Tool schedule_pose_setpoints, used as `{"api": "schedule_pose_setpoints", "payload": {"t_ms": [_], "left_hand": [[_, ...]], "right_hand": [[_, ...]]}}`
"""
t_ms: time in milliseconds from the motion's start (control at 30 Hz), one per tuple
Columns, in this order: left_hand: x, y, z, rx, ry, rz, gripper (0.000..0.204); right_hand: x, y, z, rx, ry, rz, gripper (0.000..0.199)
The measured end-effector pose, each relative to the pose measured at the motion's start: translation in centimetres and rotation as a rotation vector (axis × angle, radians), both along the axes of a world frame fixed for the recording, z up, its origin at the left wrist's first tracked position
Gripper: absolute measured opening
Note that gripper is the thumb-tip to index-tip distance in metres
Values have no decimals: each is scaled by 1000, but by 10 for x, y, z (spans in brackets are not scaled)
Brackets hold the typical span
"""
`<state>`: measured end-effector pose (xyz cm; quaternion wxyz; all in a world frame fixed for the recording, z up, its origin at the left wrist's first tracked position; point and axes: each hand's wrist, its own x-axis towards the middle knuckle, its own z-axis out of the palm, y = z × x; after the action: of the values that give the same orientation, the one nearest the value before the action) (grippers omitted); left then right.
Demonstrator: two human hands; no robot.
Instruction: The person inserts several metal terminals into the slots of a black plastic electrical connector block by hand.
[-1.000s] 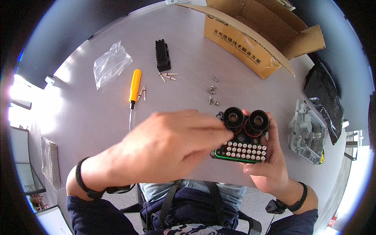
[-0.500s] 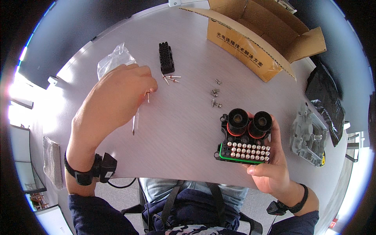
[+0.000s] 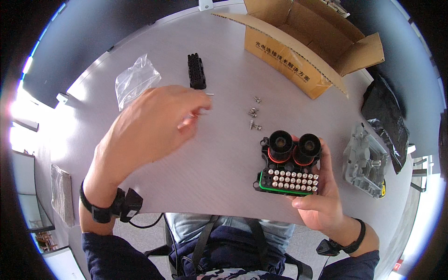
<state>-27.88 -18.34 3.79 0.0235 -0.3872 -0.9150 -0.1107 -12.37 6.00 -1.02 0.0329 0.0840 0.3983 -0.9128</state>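
Observation:
My right hand (image 3: 324,200) grips a black connector insert (image 3: 266,185) at its right side, thumb in front. Two round black sleeves (image 3: 280,145) with red rings rise from its far part. Rows of pale metal pins (image 3: 294,180) fill most of the near block, edged by a green seal; dark holes show at the block's left. Over the left-middle of the table is my left hand (image 3: 149,123), its fingers bent in a pinch and blurred. A thin, smeared contact pin shows at the fingertips. Just beyond them lies another pin (image 3: 210,94), beside a black pin block (image 3: 196,72).
Several small screws (image 3: 253,112) lie mid-table. A clear plastic bag (image 3: 136,79) is at the far left, an open cardboard box (image 3: 284,58) at the far right. On the right are a grey metal housing (image 3: 366,161) and a black bag (image 3: 385,116). A grey cloth (image 3: 61,193) lies left.
My left hand has moved right with the contact pin and now covers most of the loose pins. The thin screwdriver-like tool beneath it is hidden. My right hand and the connector insert barely shifted.

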Motion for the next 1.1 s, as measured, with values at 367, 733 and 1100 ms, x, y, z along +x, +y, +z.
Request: {"api": "schedule_pose_setpoints", "payload": {"t_ms": [367,733,1100], "left_hand": [[51,31,8,672,-761,-203,11],[57,37,-4,679,-725,-157,12],[57,39,-8,669,-624,-202,14]], "right_hand": [[-3,1,1,-14,-4,35,106],[-3,1,2,-70,-8,48,107],[-3,2,1,-67,-26,54,107]]}}
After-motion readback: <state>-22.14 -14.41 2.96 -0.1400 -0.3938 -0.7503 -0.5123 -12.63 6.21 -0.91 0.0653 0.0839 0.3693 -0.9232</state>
